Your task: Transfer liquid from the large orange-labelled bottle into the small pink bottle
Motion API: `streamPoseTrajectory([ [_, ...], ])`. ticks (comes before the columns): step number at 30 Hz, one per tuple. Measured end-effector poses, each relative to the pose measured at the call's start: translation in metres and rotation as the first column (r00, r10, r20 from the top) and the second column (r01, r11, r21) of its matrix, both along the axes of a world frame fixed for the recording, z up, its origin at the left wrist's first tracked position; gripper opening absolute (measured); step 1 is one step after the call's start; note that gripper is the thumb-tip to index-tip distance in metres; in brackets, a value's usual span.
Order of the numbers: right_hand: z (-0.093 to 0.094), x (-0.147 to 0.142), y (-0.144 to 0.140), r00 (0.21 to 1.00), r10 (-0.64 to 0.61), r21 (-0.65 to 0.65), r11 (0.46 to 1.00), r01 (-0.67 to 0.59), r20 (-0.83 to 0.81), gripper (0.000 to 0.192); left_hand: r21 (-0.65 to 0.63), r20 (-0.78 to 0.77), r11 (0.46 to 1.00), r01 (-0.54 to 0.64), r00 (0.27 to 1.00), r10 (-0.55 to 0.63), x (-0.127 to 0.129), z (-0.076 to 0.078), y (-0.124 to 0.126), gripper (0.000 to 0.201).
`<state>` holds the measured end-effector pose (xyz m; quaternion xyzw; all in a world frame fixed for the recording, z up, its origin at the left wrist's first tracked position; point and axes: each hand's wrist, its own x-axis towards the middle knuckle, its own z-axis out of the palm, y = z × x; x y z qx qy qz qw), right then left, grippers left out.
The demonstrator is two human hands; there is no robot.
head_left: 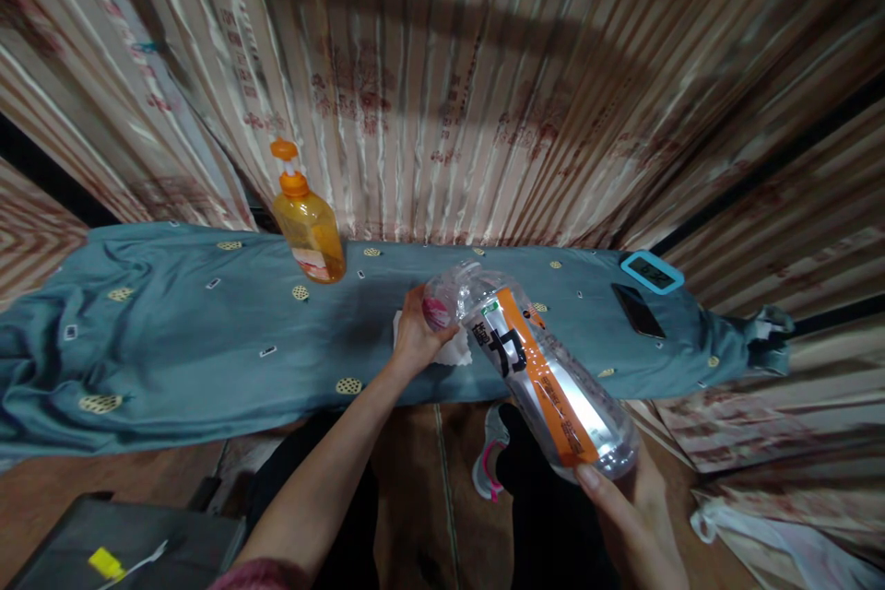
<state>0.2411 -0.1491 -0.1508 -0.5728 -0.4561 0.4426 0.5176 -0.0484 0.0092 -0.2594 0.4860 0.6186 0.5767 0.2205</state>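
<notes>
My right hand (pixel 636 507) grips the lower end of a large clear plastic bottle (pixel 546 378) with a silver and orange label. The bottle is tilted, its neck pointing up and left toward my left hand (pixel 418 332). The fingers of that hand are wrapped round a small clear cup-like container (pixel 439 302) with pink-red on it. Bottle neck and container meet or overlap in view; I cannot tell whether they touch. Beneath my left hand, a white paper or cloth (pixel 454 350) lies on the covered table.
An orange pump bottle (pixel 311 235) stands at the back left of the teal patterned cloth (pixel 194 323). On the right lie a phone (pixel 637 310) and a blue-framed digital clock (pixel 652 272). Curtains (pixel 415 92) hang behind. A yellow item (pixel 106 563) rests on a dark surface at lower left.
</notes>
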Motion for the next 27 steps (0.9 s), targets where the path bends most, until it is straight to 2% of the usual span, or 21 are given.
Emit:
streamPoseTrajectory([
  [6,0.0094,-0.0087,-0.0023,0.999,-0.036,-0.028,0.999,0.036,-0.03,0.088,0.013,0.006,1.0,0.004,1.0,-0.004,-0.0008,-0.003,0.0003,0.094],
  [13,0.0101,-0.0083,-0.0024,0.999,-0.035,-0.024,0.999,0.034,-0.007,0.095,0.007,0.002,1.0,-0.005,1.0,0.005,0.0,-0.0042,0.0013,0.095],
  [20,0.0066,-0.0053,-0.0028,1.0,-0.009,-0.013,1.0,0.009,0.002,0.086,-0.03,-0.001,1.0,0.004,1.0,-0.004,0.0009,0.0003,-0.0002,0.094],
  [27,0.0054,-0.0034,-0.0029,0.999,-0.003,0.005,1.0,0.003,0.034,0.082,-0.015,-0.023,1.0,-0.001,1.0,0.001,0.0001,0.0021,-0.0013,0.093],
])
